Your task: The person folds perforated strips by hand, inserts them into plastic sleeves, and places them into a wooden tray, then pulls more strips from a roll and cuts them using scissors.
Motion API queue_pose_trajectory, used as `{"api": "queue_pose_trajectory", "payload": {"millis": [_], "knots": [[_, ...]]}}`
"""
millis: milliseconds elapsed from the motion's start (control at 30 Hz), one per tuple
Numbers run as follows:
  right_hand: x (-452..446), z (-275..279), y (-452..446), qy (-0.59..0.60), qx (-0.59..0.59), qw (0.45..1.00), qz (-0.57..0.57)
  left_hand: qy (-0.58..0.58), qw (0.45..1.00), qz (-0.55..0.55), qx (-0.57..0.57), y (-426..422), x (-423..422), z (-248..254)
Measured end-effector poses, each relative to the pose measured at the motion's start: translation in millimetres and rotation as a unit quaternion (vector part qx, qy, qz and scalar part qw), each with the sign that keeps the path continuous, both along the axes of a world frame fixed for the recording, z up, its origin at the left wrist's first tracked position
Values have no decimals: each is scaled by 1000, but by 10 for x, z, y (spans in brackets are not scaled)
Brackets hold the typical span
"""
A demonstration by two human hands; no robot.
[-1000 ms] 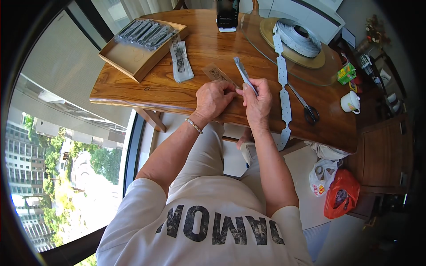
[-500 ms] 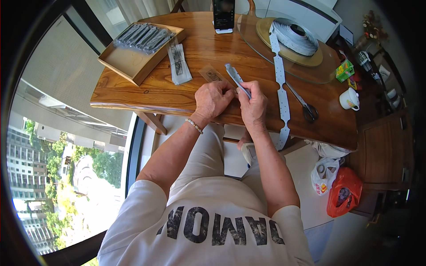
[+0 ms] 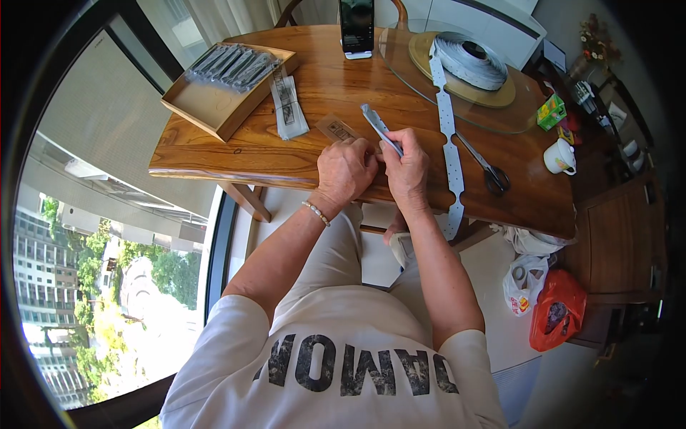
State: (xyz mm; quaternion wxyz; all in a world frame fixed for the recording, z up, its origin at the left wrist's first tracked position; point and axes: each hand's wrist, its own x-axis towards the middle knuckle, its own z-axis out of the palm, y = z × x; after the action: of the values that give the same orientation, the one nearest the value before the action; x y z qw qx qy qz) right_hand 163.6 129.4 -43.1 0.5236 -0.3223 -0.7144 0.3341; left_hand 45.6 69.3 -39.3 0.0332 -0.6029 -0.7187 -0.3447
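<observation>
My left hand (image 3: 346, 170), with a beaded bracelet at the wrist, is closed at the near edge of the wooden table. From under its fingers sticks out a small clear printed plastic bag (image 3: 334, 129). Close beside it, my right hand (image 3: 407, 171) grips a folded pale grey strip (image 3: 375, 120), whose far end points up and left. The fingertips of both hands nearly meet; what lies between them is hidden. To the right, a long white notched strip with small holes (image 3: 447, 121) runs off the table's near edge. Black-handled scissors (image 3: 494, 179) lie by it.
On the wooden table (image 3: 207, 154) are a tray (image 3: 189, 114) of wrapped packets, a stack of flat clear bags (image 3: 288, 118) and a phone on a stand (image 3: 357, 28). A strip roll (image 3: 471, 61) sits on a glass turntable. A lidded cup (image 3: 559, 157) stands near the right edge.
The camera view has shifted slightly. My left hand has edged a little to the right, closer to the right hand, which keeps its grip on the folded strip.
</observation>
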Motion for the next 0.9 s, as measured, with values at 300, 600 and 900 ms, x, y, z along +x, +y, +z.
{"api": "queue_pose_trajectory", "payload": {"millis": [300,600,900], "knots": [[52,133,-83,49,-125,990,31,35,999,3,31,-10,61,-19],[47,118,-107,82,-196,976,53,32,997,0,64,-36,73,-52],[46,200,-154,56,-197,978,46,0,998,12,67,-24,73,-59]]}}
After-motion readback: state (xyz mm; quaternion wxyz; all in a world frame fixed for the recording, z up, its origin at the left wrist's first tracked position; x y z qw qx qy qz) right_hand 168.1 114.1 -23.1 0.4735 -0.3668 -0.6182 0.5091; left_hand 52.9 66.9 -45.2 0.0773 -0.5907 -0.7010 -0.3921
